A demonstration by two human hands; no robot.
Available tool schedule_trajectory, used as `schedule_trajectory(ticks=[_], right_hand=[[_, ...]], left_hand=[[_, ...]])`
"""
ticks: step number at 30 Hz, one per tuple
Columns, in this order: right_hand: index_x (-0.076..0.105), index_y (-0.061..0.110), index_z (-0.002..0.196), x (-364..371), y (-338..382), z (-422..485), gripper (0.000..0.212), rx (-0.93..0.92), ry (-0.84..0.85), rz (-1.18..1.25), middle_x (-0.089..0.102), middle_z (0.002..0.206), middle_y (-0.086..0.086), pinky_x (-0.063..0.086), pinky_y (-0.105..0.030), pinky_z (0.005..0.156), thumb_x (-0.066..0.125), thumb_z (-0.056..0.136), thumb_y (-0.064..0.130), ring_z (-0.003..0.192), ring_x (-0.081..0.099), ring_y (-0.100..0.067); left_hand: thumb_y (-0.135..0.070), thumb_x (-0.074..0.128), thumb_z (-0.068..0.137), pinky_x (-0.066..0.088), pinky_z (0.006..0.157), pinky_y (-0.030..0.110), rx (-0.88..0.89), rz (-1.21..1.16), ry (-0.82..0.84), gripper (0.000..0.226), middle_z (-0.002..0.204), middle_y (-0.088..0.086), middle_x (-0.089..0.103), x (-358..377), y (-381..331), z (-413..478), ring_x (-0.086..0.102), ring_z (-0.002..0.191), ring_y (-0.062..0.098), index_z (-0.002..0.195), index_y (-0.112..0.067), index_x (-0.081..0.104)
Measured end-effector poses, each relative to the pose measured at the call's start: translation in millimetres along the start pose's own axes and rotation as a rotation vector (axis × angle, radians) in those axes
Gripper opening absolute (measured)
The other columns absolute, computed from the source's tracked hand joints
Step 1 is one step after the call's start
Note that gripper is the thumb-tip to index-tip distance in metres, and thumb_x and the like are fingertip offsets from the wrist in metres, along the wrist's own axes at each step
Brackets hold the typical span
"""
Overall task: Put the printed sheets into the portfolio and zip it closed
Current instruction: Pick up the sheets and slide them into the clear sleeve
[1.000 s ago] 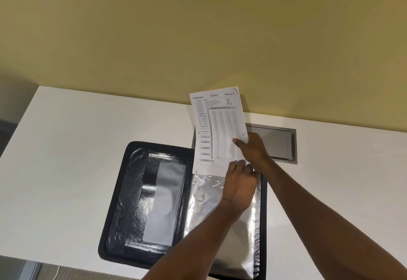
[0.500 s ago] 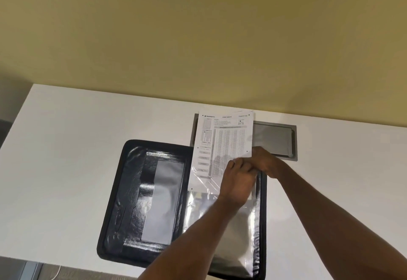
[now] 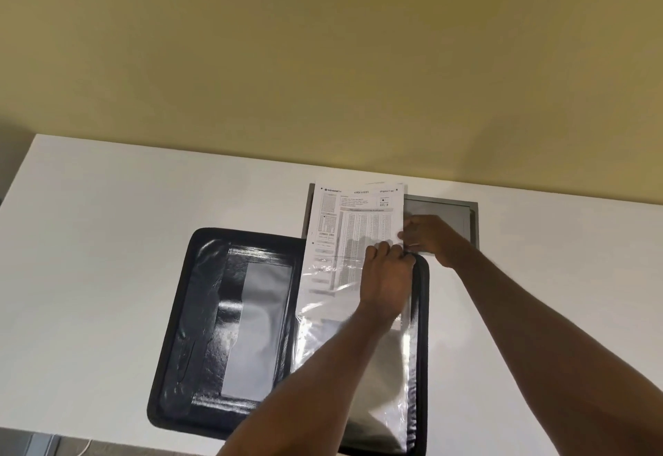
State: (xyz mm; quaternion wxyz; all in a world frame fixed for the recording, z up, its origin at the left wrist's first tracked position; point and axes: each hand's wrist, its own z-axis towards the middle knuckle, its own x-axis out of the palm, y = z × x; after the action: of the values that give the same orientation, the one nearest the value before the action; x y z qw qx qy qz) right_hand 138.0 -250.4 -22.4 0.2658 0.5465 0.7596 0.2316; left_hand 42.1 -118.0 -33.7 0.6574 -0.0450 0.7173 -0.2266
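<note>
Fingers (image 3: pixel 385 252) on sheet (image 3: pixel 353 226), seemingly "OMR SHEET"

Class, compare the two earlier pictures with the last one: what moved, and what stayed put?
The white printed sheets slid down toward the person, deeper into the clear plastic sleeve. Left hand and right hand kept hold of them. The open black zip portfolio stayed flat on the white table.

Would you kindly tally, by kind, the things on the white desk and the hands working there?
Black zip portfolio lying open: 1
White printed sheets, one stack: 1
Clear plastic sleeve inside the portfolio: 1
Grey metal desk hatch: 1
Bare hands, left hand and right hand: 2
Total: 6
</note>
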Motion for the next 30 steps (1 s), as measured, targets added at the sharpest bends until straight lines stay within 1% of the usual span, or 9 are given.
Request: schedule_trajectory(ticks=[3, 7, 12, 14, 16, 20, 22, 27, 30], right_hand=[[0.064, -0.012, 0.118, -7, -10, -2, 0.026, 0.066, 0.051, -0.223, 0.066, 0.102, -0.015, 0.058, -0.025, 0.067, 0.065, 0.092, -0.005, 0.077, 0.065, -0.021], [0.07, -0.015, 0.102, -8, -15, -3, 0.021, 0.054, 0.072, -0.339, 0.069, 0.09, -0.018, 0.053, -0.03, 0.074, 0.073, 0.088, 0.0, 0.082, 0.063, -0.028], [0.064, -0.017, 0.098, 5, 1, 14, 0.026, -0.047, -0.142, -0.119, 0.065, 0.088, -0.021, 0.051, -0.039, 0.073, 0.074, 0.09, 0.005, 0.08, 0.058, -0.028], [0.068, -0.011, 0.096, 7, 7, 21, 0.02, -0.102, -0.25, -0.147, 0.065, 0.084, -0.018, 0.047, -0.035, 0.068, 0.074, 0.089, 0.006, 0.076, 0.056, -0.025], [0.073, -0.006, 0.1, 7, 11, 24, 0.017, -0.133, -0.288, -0.197, 0.069, 0.087, -0.018, 0.045, -0.035, 0.072, 0.074, 0.087, 0.005, 0.077, 0.058, -0.025], [0.068, -0.003, 0.086, 0, 16, 18, 0.005, -0.091, -0.192, -0.224, 0.063, 0.084, -0.019, 0.044, -0.034, 0.067, 0.072, 0.085, -0.004, 0.073, 0.056, -0.026], [0.062, -0.004, 0.081, -4, 16, 14, 0.01, -0.041, -0.061, -0.187, 0.062, 0.088, -0.023, 0.047, -0.03, 0.063, 0.069, 0.085, -0.011, 0.069, 0.057, -0.028], [0.066, -0.002, 0.093, -4, 15, 10, 0.008, 0.131, 0.119, -0.579, 0.07, 0.081, -0.016, 0.06, -0.042, 0.086, 0.071, 0.087, 0.0, 0.07, 0.067, -0.023], [0.07, 0.001, 0.102, 8, 19, 14, 0.02, 0.008, 0.072, -0.701, 0.073, 0.094, -0.013, 0.056, -0.037, 0.083, 0.077, 0.084, 0.008, 0.081, 0.067, -0.023]], left_hand=[[-0.012, 0.069, 0.088, 0.049, 0.081, 0.039, -0.002, -0.004, -0.014, 0.016, 0.086, 0.0, 0.074, 3, 2, 5, 0.064, 0.087, 0.026, 0.093, -0.023, 0.08], [-0.014, 0.068, 0.088, 0.046, 0.081, 0.039, 0.037, -0.015, -0.026, 0.015, 0.087, -0.001, 0.072, 10, 4, 6, 0.062, 0.088, 0.027, 0.091, -0.023, 0.079], [-0.012, 0.068, 0.085, 0.044, 0.081, 0.04, 0.048, 0.006, -0.018, 0.012, 0.092, 0.0, 0.071, 14, 5, 4, 0.06, 0.091, 0.027, 0.087, -0.02, 0.076], [-0.011, 0.066, 0.086, 0.045, 0.082, 0.04, 0.063, -0.001, -0.02, 0.012, 0.095, 0.001, 0.071, 14, 5, 3, 0.06, 0.093, 0.027, 0.088, -0.019, 0.075], [-0.012, 0.065, 0.088, 0.045, 0.082, 0.04, 0.075, -0.011, -0.039, 0.011, 0.096, 0.001, 0.071, 14, 6, 1, 0.06, 0.094, 0.026, 0.089, -0.018, 0.075], [-0.012, 0.061, 0.09, 0.044, 0.083, 0.04, 0.086, -0.014, -0.063, 0.013, 0.098, 0.001, 0.07, 15, 8, -2, 0.061, 0.094, 0.025, 0.09, -0.017, 0.073], [-0.011, 0.061, 0.09, 0.044, 0.083, 0.04, 0.089, -0.018, -0.065, 0.013, 0.098, 0.001, 0.07, 16, 8, -3, 0.061, 0.094, 0.025, 0.09, -0.017, 0.072], [-0.011, 0.062, 0.091, 0.044, 0.081, 0.039, 0.115, -0.043, -0.063, 0.014, 0.094, 0.0, 0.071, 18, 7, -3, 0.062, 0.09, 0.025, 0.093, -0.019, 0.074], [-0.014, 0.058, 0.09, 0.041, 0.081, 0.04, 0.11, -0.047, -0.07, 0.014, 0.101, 0.001, 0.07, 18, 8, -4, 0.059, 0.093, 0.025, 0.091, -0.02, 0.071]])
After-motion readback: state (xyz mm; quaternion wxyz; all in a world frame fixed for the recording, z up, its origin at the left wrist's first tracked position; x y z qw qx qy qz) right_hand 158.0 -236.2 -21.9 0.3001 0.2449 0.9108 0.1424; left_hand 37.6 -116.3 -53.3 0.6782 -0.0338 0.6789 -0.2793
